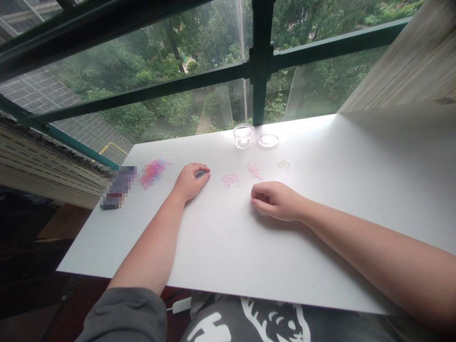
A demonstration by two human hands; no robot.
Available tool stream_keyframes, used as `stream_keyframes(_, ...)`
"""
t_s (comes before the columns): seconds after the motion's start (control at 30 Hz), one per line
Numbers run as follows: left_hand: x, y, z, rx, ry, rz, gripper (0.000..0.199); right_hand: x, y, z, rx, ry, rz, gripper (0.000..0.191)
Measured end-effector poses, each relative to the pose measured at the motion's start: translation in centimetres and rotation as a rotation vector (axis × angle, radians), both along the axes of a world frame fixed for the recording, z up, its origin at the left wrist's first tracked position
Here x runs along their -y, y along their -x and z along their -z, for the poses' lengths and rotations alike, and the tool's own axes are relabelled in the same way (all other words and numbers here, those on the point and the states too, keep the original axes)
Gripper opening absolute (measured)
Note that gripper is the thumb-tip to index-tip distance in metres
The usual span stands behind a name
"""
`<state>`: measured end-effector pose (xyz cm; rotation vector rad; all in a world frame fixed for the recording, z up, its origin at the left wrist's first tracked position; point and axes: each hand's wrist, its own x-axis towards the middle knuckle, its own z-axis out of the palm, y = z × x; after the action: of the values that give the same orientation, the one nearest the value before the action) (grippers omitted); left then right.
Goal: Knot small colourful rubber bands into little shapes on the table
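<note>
My left hand [190, 183] rests on the white tabletop [221, 247] with its fingers curled and the thumb close to the fingertips. Whatever it may hold is hidden. My right hand [278, 201] is also curled, thumb towards the index finger, and its contents cannot be made out. Between and beyond the hands lie a small cluster of pinkish-purple loops [231, 180], a cluster of pink loops [254, 171] and a few pale yellowish loops [284, 165]. Left of my left hand spreads a larger pile of small multicoloured pieces [154, 173], mostly pink, purple and blue.
A clear round jar [243, 137] stands open near the window, with a clear round lid [268, 140] beside it. A blurred dark object [119, 187] lies at the left edge. The green window frame [262, 66] borders the far side.
</note>
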<state>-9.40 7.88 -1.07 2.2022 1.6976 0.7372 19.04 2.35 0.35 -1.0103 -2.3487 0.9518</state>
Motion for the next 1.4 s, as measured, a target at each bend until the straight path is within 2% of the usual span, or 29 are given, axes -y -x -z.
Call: stream_keyframes(1.4,-0.16,0.13,0.09,-0.013,-0.003,0.014,0.023,0.0,-0.12,-0.16,0.019,-0.024,-0.002,0.009)
